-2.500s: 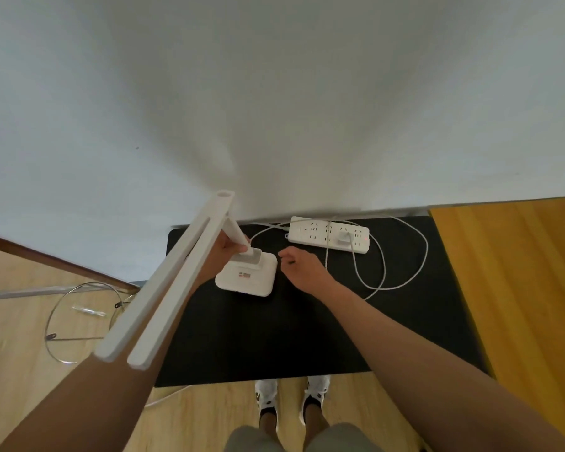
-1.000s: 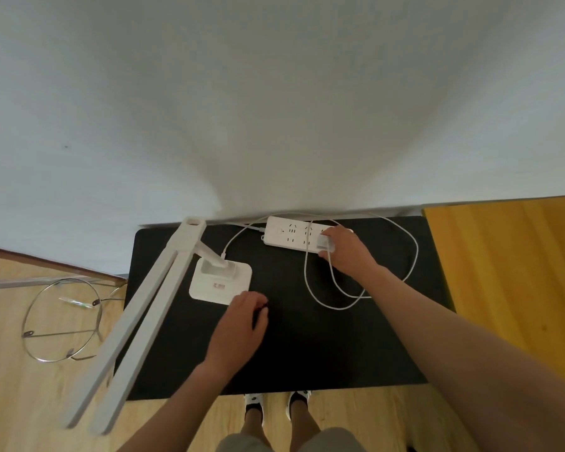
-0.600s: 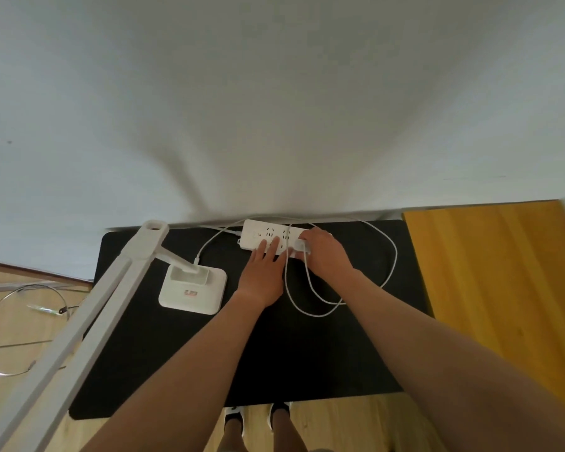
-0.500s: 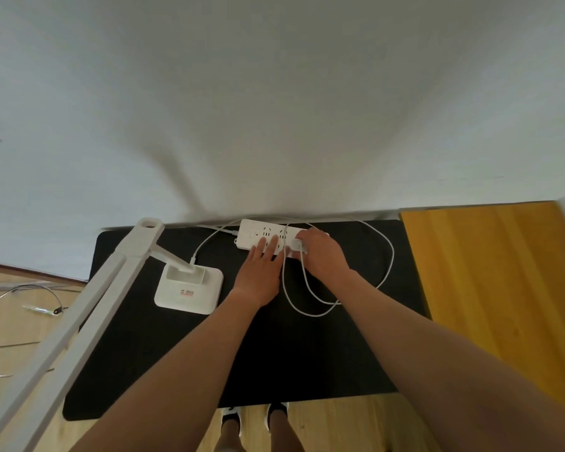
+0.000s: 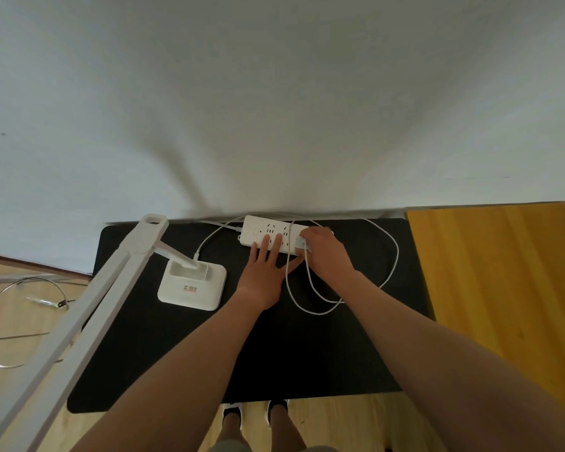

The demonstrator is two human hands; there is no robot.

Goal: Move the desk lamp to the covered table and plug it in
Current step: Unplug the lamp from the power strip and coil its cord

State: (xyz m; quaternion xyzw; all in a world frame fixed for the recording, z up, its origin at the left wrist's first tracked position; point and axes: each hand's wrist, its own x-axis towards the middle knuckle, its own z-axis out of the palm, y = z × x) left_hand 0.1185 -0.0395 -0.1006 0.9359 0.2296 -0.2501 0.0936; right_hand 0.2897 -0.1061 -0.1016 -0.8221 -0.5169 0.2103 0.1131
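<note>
Pressing plug into power strip

Bare forearms, white-toed shoes, grey shorts

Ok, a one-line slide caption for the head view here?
Left hand steadies the power strip while the right hand grips the lamp's plug at it.

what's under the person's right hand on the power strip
The right hand covers the right end of the power strip and grips a white plug with its cord trailing out. The socket beneath is hidden, so whether it is seated cannot be seen.
</note>
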